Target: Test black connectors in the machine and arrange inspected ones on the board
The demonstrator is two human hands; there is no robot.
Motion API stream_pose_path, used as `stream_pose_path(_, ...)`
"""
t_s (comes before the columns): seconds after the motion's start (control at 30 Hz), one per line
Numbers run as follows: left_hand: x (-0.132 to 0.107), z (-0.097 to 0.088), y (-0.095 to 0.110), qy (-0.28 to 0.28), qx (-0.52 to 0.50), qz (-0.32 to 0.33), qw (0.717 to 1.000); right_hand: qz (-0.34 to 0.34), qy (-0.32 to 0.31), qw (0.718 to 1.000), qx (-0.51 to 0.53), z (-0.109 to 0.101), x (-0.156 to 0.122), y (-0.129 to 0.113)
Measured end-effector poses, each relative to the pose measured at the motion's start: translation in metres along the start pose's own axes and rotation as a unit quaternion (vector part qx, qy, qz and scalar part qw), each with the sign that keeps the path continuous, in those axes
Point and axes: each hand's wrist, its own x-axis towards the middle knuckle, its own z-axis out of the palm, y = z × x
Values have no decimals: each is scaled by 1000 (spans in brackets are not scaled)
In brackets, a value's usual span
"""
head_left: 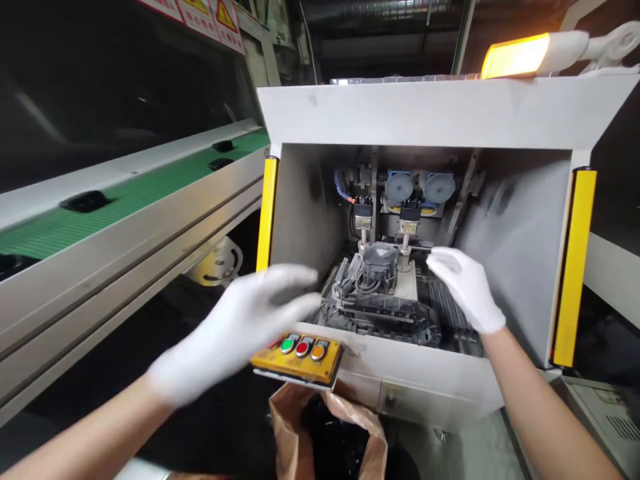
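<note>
Dark grey and compact, the fixture (380,267) sat inside the white-fronted machine cabinet (420,113), slightly off the middle of my head view toward four o'clock. Its top, with a pale mark, faced upward; so squat a shape gave me no sure long axis. Behind it a thin rod (420,249) lay along the nine-to-three line, its near end pointing toward three.

At that end was my white-gloved right hand (465,290), fingers toward ten o'clock, the gap between thumb and fingers narrow. I saw nothing in it, and could not tell whether the fingertips touched the rod. My left hand (230,327), gloved and blurred, held a wide gap with nothing in it, fingers toward two, covering part of the yellow button box (295,365). I judged both were kept to the sides to leave the fixture unobstructed.

Below the fixture a black cable chain (385,310) ran from nine toward four, probably placed there to guide moving lines. The button box was mounted at the front, presumably for easy reach. Farther out, a brown paper bag (287,427) gaped at six, a green conveyor belt (150,187) carried dark pieces (87,200) at ten, and an amber lamp (517,57) glowed at two.
</note>
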Motion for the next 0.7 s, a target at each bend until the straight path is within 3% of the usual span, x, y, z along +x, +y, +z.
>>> stream_pose_path(0.07,80,27,5,-9,-113,1,994,9,6,997,72,16,64,11)
stream_pose_path(0.13,156,67,7,-82,-266,4,961,19,-26,993,114,32,113,18)
stream_pose_path(0.23,228,120,5,-147,-411,-14,899,39,-80,985,146,55,153,26)
stream_pose_path(0.33,252,140,3,-177,-453,-61,872,73,-114,972,192,70,165,32)
stream_pose_path(0.47,255,134,3,-237,-440,-73,863,116,-160,946,257,73,168,33)
stream_pose_path(0.7,256,136,8,-200,-452,-80,866,107,-197,951,215,65,177,22)
